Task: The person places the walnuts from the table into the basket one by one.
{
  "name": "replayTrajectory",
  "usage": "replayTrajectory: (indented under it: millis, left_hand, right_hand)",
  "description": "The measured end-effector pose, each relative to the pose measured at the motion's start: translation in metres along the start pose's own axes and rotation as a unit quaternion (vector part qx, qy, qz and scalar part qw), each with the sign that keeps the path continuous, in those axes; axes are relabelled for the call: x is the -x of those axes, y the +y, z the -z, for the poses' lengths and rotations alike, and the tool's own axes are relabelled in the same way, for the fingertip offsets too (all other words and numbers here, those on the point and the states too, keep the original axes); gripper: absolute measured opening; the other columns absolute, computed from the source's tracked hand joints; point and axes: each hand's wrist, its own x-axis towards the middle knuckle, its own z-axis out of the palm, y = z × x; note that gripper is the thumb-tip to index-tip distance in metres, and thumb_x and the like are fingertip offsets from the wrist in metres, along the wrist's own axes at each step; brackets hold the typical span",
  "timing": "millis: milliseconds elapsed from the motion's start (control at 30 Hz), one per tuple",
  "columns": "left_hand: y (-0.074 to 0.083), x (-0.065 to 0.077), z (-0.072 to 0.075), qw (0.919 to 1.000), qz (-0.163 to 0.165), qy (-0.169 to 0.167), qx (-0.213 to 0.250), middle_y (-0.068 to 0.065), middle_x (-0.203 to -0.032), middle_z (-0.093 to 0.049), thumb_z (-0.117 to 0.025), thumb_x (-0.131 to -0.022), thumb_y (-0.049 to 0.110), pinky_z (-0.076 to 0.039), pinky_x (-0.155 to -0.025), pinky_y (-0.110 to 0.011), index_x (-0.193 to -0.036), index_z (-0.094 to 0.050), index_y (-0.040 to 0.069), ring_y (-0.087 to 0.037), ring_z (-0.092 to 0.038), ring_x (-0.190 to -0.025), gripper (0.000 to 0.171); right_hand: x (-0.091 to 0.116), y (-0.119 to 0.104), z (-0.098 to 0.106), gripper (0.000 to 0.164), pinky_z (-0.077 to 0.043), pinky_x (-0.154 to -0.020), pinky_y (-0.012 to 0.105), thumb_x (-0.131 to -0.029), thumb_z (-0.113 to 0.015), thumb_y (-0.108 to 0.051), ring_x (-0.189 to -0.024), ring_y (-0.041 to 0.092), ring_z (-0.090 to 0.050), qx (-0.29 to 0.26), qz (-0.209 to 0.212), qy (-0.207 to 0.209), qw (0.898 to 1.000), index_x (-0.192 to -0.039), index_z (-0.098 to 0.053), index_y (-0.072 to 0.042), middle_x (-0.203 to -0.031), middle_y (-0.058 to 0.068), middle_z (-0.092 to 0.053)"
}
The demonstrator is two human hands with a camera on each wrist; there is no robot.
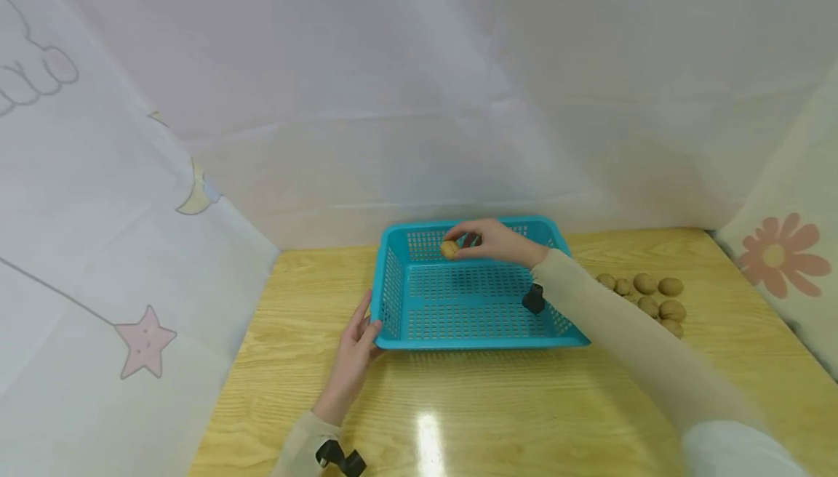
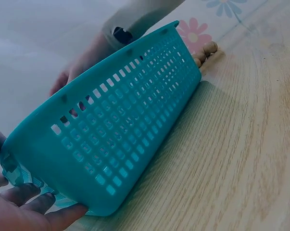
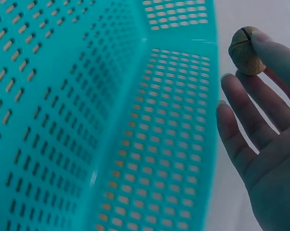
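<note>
A walnut (image 1: 449, 249) is pinched between the thumb and fingers of my right hand (image 1: 491, 241), above the far part of a blue plastic basket (image 1: 481, 301). In the right wrist view the walnut (image 3: 246, 51) shows a dark seam, and the other fingers stand apart from it. My left hand (image 1: 356, 350) grips the basket's left side near its front corner. In the left wrist view the left hand's fingers (image 2: 63, 215) lie against the outside of the basket (image 2: 111, 130), its thumb up by the rim. The basket's perforated floor shows no walnuts.
Several more walnuts (image 1: 672, 310) lie on the wooden table (image 1: 497, 419) to the right of the basket, partly hidden by the right forearm. A pale cloth wall (image 1: 419, 113) stands behind the table, with printed cloth at both sides.
</note>
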Motion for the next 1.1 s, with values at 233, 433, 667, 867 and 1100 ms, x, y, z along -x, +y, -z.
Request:
replayTrajectory:
  millis: [233, 433, 667, 867, 1100]
  left_hand:
    - [-0.001, 0.0, 0.001, 1.0, 0.003, 0.001, 0.0, -0.028, -0.159, -0.041, -0.049, -0.111, 0.02, -0.053, -0.103, -0.051, -0.169, -0.017, 0.018, -0.047, -0.052, -0.136, 0.066]
    - [-0.004, 0.001, 0.0, 1.0, 0.003, -0.005, 0.005, -0.027, -0.16, -0.04, -0.049, -0.111, 0.02, -0.053, -0.103, -0.052, -0.169, -0.016, 0.018, -0.046, -0.05, -0.138, 0.067]
    - [-0.004, 0.001, -0.001, 0.9999, 0.004, -0.008, 0.008, -0.027, -0.16, -0.039, -0.05, -0.111, 0.021, -0.054, -0.102, -0.051, -0.169, -0.017, 0.018, -0.048, -0.048, -0.139, 0.066]
    - [0.0, 0.0, 0.0, 0.9999, 0.001, -0.012, 0.0, -0.026, -0.161, -0.038, -0.05, -0.112, 0.023, -0.053, -0.104, -0.055, -0.169, -0.015, 0.018, -0.048, -0.047, -0.14, 0.067]
    - [0.0, 0.0, 0.002, 0.9999, 0.002, -0.011, 0.0, -0.027, -0.161, -0.039, -0.049, -0.112, 0.022, -0.052, -0.104, -0.056, -0.169, -0.015, 0.018, -0.048, -0.047, -0.14, 0.067]
  right_hand:
    - [-0.028, 0.019, -0.029, 0.043, -0.057, -0.089, 0.04, -0.098, -0.075, -0.022, -0.105, 0.027, -0.068, 0.015, -0.009, -0.04, 0.999, -0.138, -0.066, -0.006, -0.131, 0.008, -0.068]
    - [-0.044, 0.032, -0.05, 0.041, -0.058, -0.09, 0.039, -0.098, -0.075, -0.018, -0.109, 0.027, -0.068, 0.015, -0.008, -0.071, 0.997, -0.135, -0.066, -0.003, -0.129, 0.009, -0.068]
    - [-0.059, 0.042, -0.066, 0.038, -0.056, -0.097, 0.04, -0.097, -0.076, -0.016, -0.117, 0.026, -0.065, 0.051, -0.011, -0.085, 0.995, -0.131, -0.068, -0.003, -0.126, 0.009, -0.069]
    - [-0.065, 0.038, -0.07, 0.033, -0.054, -0.1, 0.043, -0.097, -0.076, -0.018, -0.117, 0.026, -0.064, 0.096, -0.012, -0.101, 0.99, -0.128, -0.069, -0.007, -0.124, 0.007, -0.07]
    - [-0.066, 0.031, -0.066, 0.035, -0.053, -0.1, 0.044, -0.098, -0.075, -0.019, -0.117, 0.027, -0.064, 0.105, -0.016, -0.116, 0.988, -0.129, -0.069, -0.005, -0.123, 0.008, -0.07]
